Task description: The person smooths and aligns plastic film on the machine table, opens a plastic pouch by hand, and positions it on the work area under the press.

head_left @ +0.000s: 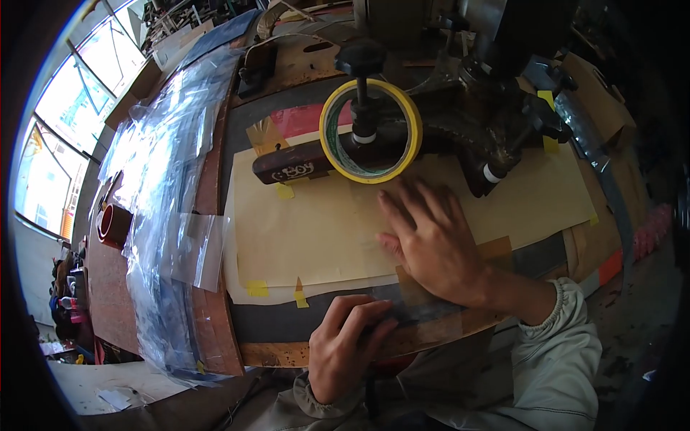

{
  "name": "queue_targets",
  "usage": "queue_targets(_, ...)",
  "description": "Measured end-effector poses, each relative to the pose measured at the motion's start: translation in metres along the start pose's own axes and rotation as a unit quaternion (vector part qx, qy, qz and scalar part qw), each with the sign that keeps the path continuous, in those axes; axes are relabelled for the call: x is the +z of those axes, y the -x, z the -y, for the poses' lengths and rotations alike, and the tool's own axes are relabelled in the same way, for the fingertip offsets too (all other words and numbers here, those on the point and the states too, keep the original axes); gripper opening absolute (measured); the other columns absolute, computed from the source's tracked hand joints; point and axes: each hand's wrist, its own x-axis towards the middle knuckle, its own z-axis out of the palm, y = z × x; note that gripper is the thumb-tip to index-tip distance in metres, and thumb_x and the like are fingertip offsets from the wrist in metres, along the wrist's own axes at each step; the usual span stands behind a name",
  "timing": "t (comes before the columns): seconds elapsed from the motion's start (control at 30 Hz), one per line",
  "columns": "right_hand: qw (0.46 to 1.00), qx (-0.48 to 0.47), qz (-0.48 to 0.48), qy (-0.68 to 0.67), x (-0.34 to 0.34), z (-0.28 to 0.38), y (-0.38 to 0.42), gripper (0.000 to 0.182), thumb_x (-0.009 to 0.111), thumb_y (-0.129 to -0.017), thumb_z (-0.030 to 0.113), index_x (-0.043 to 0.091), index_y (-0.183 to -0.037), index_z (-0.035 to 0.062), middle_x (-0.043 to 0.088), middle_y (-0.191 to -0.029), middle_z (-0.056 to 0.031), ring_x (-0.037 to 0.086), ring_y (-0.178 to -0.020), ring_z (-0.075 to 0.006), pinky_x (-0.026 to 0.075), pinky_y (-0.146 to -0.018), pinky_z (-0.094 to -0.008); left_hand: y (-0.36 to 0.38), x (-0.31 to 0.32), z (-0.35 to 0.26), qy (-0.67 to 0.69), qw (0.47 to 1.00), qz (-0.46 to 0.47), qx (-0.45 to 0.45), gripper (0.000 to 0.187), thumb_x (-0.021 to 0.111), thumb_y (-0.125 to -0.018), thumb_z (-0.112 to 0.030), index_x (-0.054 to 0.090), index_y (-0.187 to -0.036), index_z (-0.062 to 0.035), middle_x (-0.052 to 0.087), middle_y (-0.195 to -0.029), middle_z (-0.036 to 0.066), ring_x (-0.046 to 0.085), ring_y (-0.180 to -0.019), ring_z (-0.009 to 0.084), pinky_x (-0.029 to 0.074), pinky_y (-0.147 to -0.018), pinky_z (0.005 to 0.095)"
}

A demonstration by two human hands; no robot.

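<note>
My right hand [440,253] lies flat on a cream paper sheet [309,230], fingers stretched out and slightly spread. Its fingertips are just below a roll of yellow tape [414,136], which hangs around a black-knobbed screw [361,61] on the machine. By the front edge of the board, my left hand [343,343] has its fingers curled over the dark mat [269,327]; what they hold, if anything, is hidden. A dark clamp bar [287,165] with white writing rests across the paper's far part. Brown tape [496,249] shows beside my right wrist.
Clear plastic bags [172,144] are piled along the left side of the bench. A reddish-brown tape roll [115,224] stands beyond them. The machine's dark metal body [460,93] rises at the back, with a cardboard box [596,100] to its right.
</note>
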Motion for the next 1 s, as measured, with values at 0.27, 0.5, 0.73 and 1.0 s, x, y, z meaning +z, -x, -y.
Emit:
queue_targets(0.27, 0.999, -0.001, 0.021, -0.045, 0.0036, 0.0010, 0.0052, 0.057, 0.056, -0.095, 0.040, 0.055, -0.130, -0.0051, 0.050, -0.132, -0.0327, 0.045, -0.128, -0.0464, 0.035, -0.110, -0.0529, 0.0005, -0.0024, -0.0014, -0.015, 1.000, 0.016, 0.002, 0.026, 0.080, -0.076, -0.005, 0.068, -0.098, -0.0042, 0.064, -0.098, 0.009, 0.072, -0.080, 0.0220, 0.059, -0.064, 0.0327)
queue_targets(0.5, 0.998, -0.005, 0.021, -0.064, 0.0033, -0.0002, 0.0043, 0.057, 0.060, -0.093, 0.035, 0.053, -0.131, -0.0067, 0.049, -0.136, -0.0274, 0.044, -0.130, -0.0421, 0.035, -0.109, -0.0514, 0.0012, -0.0011, -0.0004, -0.014, 1.000, 0.013, 0.000, 0.025, 0.080, -0.076, -0.006, 0.068, -0.098, -0.0052, 0.064, -0.098, 0.008, 0.071, -0.079, 0.0217, 0.059, -0.064, 0.0323)
queue_targets(0.73, 0.997, -0.014, 0.016, -0.069, 0.0045, -0.0021, 0.0020, 0.056, 0.060, -0.092, 0.033, 0.050, -0.131, -0.0069, 0.050, -0.137, -0.0227, 0.044, -0.131, -0.0359, 0.035, -0.108, -0.0499, 0.0008, -0.0007, 0.0025, -0.015, 1.000, 0.012, 0.014, 0.025, 0.079, -0.077, -0.007, 0.068, -0.099, -0.0053, 0.064, -0.098, 0.008, 0.071, -0.078, 0.0213, 0.058, -0.064, 0.0322)
queue_targets(1.0, 0.997, -0.025, 0.037, -0.070, 0.0021, -0.0066, -0.0006, 0.057, 0.057, -0.093, 0.034, 0.049, -0.133, -0.0050, 0.049, -0.141, -0.0197, 0.045, -0.127, -0.0344, 0.036, -0.104, -0.0500, 0.0010, -0.0013, 0.0015, -0.012, 1.000, 0.018, 0.004, 0.024, 0.078, -0.078, -0.007, 0.067, -0.099, -0.0047, 0.063, -0.098, 0.007, 0.071, -0.079, 0.0207, 0.058, -0.064, 0.0321)
